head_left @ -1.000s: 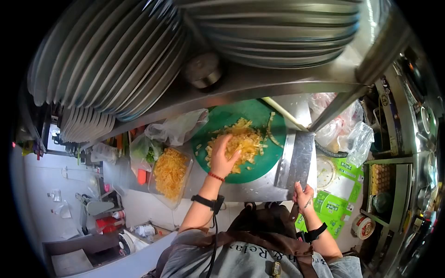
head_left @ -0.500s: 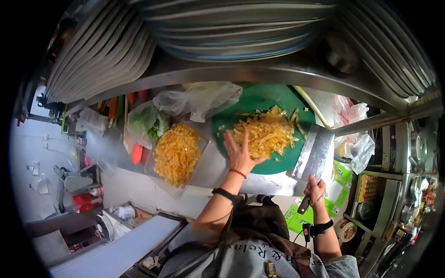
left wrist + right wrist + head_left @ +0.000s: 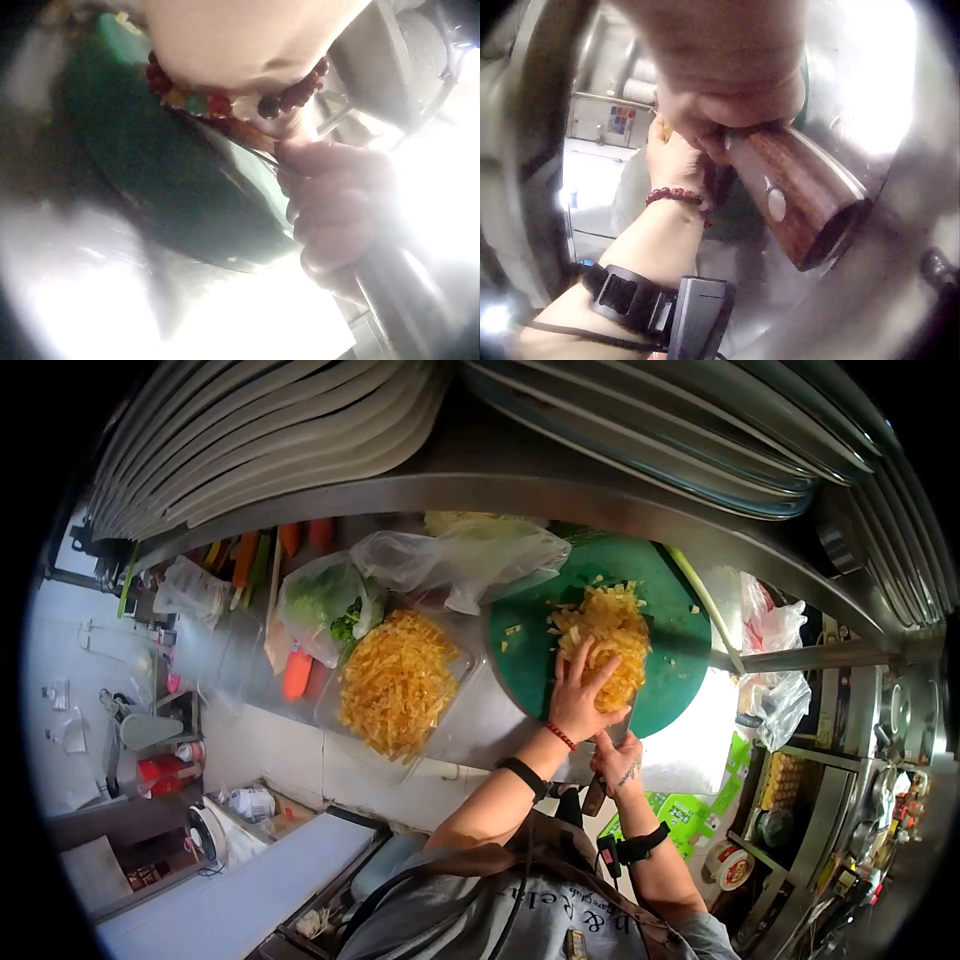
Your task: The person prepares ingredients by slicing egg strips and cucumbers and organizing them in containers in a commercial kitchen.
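Note:
A mound of chopped yellowish pieces [image 3: 605, 622] lies on the round green board [image 3: 520, 672]. The left hand [image 3: 583, 700] rests on the mound with its fingers spread over the pieces. At the board's near edge the right hand [image 3: 618, 760] grips the wooden handle [image 3: 594, 798] of a broad knife, whose blade stands beside and partly under the mound, mostly hidden by it and the left hand. In the right wrist view the handle [image 3: 780, 191] juts out of the right hand [image 3: 727, 112]. The left wrist view shows the right hand [image 3: 337, 214] curled around it.
Left of the board stands a clear tray [image 3: 462, 672] heaped with similar yellow strips [image 3: 395, 685]. Plastic bags [image 3: 460, 565] and a carrot [image 3: 297, 672] lie behind and beside it. A long green stalk [image 3: 705, 605] crosses the board's right side. A metal shelf [image 3: 480, 495] with plates overhangs the counter.
The knife has moved left from the metal at the board's right onto the board, against the mound. The left hand has shifted from the mound's left side onto its near part. The head view has swung.

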Demonstrator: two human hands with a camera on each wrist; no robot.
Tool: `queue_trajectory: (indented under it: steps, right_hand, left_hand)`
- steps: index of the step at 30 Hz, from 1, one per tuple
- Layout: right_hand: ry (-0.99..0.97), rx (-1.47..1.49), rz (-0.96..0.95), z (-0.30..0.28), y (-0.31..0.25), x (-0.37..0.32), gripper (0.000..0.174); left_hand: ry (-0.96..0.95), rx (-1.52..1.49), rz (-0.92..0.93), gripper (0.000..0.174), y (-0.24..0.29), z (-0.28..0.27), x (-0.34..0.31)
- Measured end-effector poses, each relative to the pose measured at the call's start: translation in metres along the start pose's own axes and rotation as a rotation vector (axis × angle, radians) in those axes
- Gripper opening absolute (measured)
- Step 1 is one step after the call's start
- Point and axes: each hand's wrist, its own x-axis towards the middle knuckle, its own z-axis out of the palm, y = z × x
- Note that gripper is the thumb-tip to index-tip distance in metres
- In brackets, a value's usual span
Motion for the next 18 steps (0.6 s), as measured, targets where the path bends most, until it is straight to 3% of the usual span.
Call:
queue_trajectory:
  steps: [10,18]
  right_hand:
    - [0.107,-0.029,-0.115,0.011,0.005,-0.040,0.014]
    - [-0.025,-0.205,-0.277,0.047,-0.005,-0.080,0.014]
  left_hand:
    - [-0.038,-0.081,0.174,0.085,0.021,-0.027,-0.008]
    - [0.210,0.003,0.202,0.070,0.035,-0.097,-0.034]
